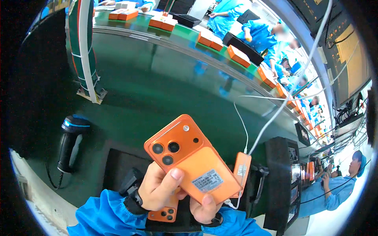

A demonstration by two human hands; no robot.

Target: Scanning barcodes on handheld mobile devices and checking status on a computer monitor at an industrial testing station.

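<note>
An orange smartphone (pixel 189 157) is held back-side up in front of me, its three camera lenses toward the upper left and a white sticker near its lower end. My left hand (pixel 157 188) grips its lower left edge, thumb on the back. My right hand (pixel 204 208) holds its bottom end from below. A second orange phone (pixel 165 214) lies under my left hand on a black tray. A third orange phone (pixel 241 170) stands to the right, with a white cable (pixel 244 133) plugged into it.
A black handheld scanner (pixel 70 141) stands at the left on the green bench (pixel 157 78). A black fixture (pixel 281 177) is at the right. Orange boxes (pixel 238 56) line the conveyor behind. People in blue coats work beyond it and at the right.
</note>
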